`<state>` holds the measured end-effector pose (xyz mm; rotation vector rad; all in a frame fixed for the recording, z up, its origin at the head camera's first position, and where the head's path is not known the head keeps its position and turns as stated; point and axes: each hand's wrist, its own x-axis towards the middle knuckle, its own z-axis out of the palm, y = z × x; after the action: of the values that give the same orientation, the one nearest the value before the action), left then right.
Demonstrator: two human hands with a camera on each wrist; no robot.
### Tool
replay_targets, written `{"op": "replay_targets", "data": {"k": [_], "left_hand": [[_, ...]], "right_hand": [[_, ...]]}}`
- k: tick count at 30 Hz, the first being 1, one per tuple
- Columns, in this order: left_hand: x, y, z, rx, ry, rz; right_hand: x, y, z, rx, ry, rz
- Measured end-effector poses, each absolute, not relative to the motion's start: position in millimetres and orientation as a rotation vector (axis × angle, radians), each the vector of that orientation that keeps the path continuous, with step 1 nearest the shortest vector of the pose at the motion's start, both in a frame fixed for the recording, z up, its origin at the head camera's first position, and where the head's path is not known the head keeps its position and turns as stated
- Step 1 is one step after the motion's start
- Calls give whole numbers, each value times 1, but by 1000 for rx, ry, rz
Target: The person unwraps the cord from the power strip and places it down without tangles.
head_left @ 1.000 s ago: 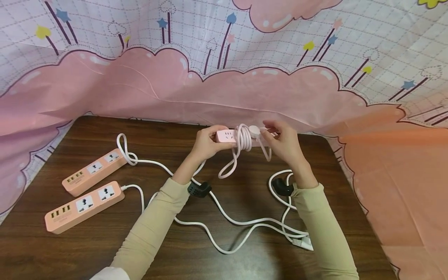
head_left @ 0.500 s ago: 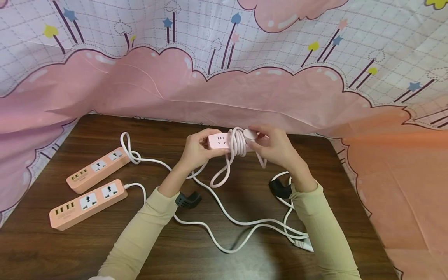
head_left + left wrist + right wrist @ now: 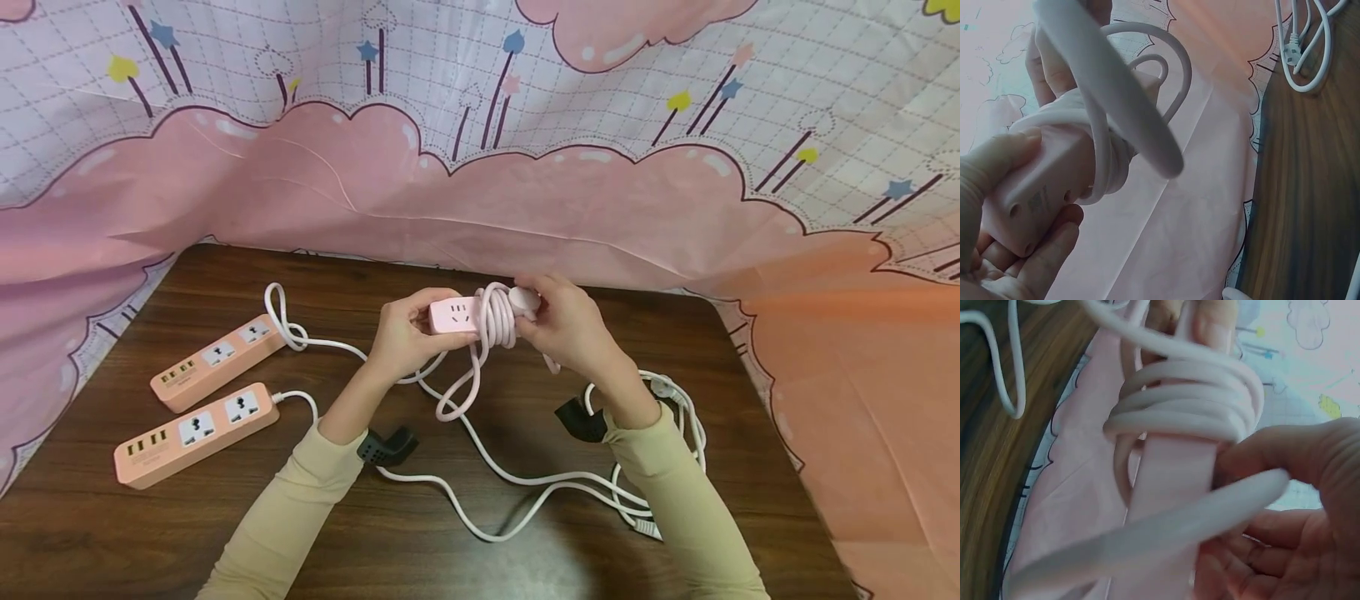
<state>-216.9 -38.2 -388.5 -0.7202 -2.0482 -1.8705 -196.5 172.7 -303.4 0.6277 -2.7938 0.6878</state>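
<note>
Above the far middle of the bench (image 3: 225,533), now lower and leftward: pink power strip (image 3: 453,315) clasped by left hand (image 3: 405,333), right hand (image 3: 570,325) pinching its plug (image 3: 522,300), cord (image 3: 495,321) nearly wound.

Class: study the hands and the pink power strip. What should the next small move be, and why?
Probably one more turn: the right hand carries the hanging loop around the pink power strip, which the left hand grips at its end. Several coils already wrap it, but slack cord dangles below.
</note>
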Motion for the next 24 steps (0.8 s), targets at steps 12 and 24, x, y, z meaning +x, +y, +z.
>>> {"op": "replay_targets", "data": {"k": [12,24], "left_hand": [[-212,-45,-390,-730,-2075,-1900],[-211,-46,-390,-810,-2078,-1904]], "right_hand": [[-195,167,-304,631,-2833,562],[-205,175,-310,751,-2886,774]]}}
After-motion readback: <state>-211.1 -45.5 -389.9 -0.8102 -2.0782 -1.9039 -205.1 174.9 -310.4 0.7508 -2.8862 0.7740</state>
